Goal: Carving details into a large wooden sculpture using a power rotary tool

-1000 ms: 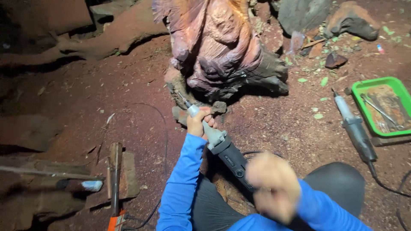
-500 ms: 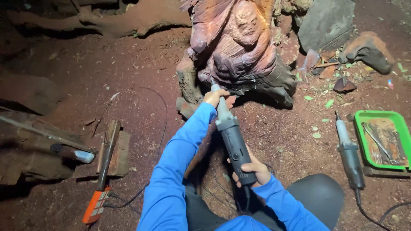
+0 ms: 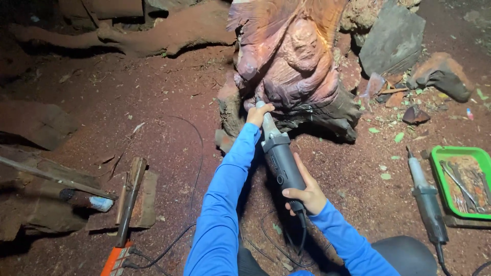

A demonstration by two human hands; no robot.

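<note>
carving: mid-way, i judge | my left hand (image 3: pixel 258 114) grip clenched on die grinder (image 3: pixel 279 156) nose, right hand (image 3: pixel 306 195) grasping its rear | bit at wood sculpture (image 3: pixel 294 66) lower edge on the floor | figure roughed out, base raw

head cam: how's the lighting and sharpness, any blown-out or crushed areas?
Head view: light falls brightest on the wood carving, with a near-overexposed streak on its upper right; the left edge and top corners sink into near-black shadow. Left hand, right hand and the grinder are sharp, no motion blur.

reddish-brown carving (image 3: pixel 294 61) | grey grinder (image 3: pixel 280 158) | green tray (image 3: pixel 441 180) | blue sleeves (image 3: pixel 220 204)
</note>
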